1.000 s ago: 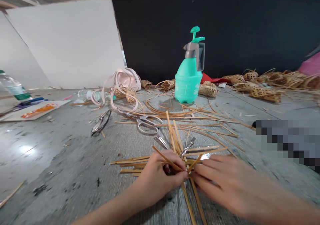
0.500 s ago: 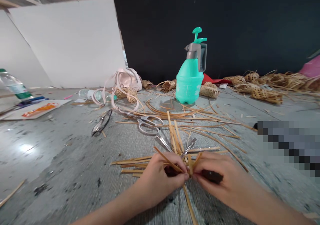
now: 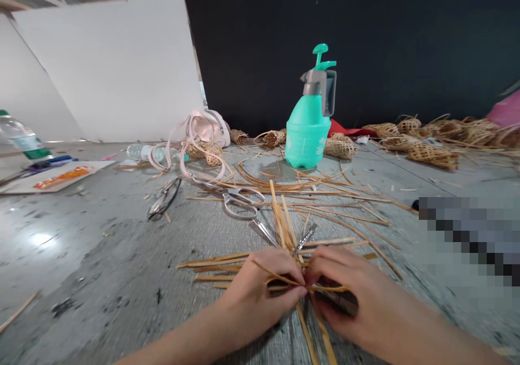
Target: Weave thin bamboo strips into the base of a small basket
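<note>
Crossed bamboo strips (image 3: 219, 260) lie on the grey surface, spreading left, right, away from me and towards me. My left hand (image 3: 270, 281) pinches a thin strip between thumb and forefinger at the crossing. Close against it, my right hand (image 3: 345, 284) has its fingers curled over strips at the same spot, its thumb lower down and partly hidden. Two strip ends (image 3: 323, 327) stick out towards me below the hands. The middle of the weave is mostly covered by my fingers. Just beyond lie a pair of metal tweezers (image 3: 266, 233) and a slim metal tool (image 3: 304, 239).
Silver-handled scissors (image 3: 244, 202) and glasses (image 3: 164, 198) lie further off, beside loose strips (image 3: 325, 196). A turquoise spray bottle (image 3: 306, 132) stands behind. Woven pieces (image 3: 433, 154) line the back right. A pink bag (image 3: 207, 129) and plastic bottle (image 3: 142, 152) are at back left.
A strip that stood up between the hands now lies folded down towards me. My right hand has shifted slightly left, its fingers over the crossing; the left hand stays nearly still.
</note>
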Demonstrator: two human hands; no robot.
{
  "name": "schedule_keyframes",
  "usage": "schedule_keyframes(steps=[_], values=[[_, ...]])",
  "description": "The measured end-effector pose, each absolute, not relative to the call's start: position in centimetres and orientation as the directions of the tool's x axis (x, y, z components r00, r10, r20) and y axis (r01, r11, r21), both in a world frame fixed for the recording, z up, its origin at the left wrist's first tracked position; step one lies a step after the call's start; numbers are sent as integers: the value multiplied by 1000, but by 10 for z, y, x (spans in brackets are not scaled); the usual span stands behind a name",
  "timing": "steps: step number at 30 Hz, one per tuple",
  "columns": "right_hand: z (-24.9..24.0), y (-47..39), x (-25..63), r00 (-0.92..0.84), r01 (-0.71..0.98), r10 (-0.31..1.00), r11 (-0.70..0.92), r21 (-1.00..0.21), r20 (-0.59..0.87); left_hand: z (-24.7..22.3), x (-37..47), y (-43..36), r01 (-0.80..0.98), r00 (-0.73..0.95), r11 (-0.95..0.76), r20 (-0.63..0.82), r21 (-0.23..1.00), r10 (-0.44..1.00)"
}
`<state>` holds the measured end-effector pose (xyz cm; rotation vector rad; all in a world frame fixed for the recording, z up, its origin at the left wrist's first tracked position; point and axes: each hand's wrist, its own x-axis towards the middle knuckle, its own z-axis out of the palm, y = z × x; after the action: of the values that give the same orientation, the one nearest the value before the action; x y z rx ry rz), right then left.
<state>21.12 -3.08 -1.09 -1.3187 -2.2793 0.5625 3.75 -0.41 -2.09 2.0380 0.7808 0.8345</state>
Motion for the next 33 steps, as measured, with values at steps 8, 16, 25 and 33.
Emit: schedule_keyframes(steps=[8, 16, 25, 33], values=[[-13, -33, 217, -524, 687, 806, 591, -422, 275, -18, 36, -7, 260, 655, -671, 384, 694, 651], [-22, -35, 226, -436, 777, 877, 481, -406, 204, -24, 35, -4, 273, 659, -735, 436, 620, 613], [-29, -54, 233, -417, 901, 742, 414, 130, 524, -27, 33, -8, 323, 659, -818, 507, 475, 555], [-35, -61, 246, -547, 832, 673, 501, 237, 498, -28, 33, -5, 363, 605, -746, 468, 558, 644]])
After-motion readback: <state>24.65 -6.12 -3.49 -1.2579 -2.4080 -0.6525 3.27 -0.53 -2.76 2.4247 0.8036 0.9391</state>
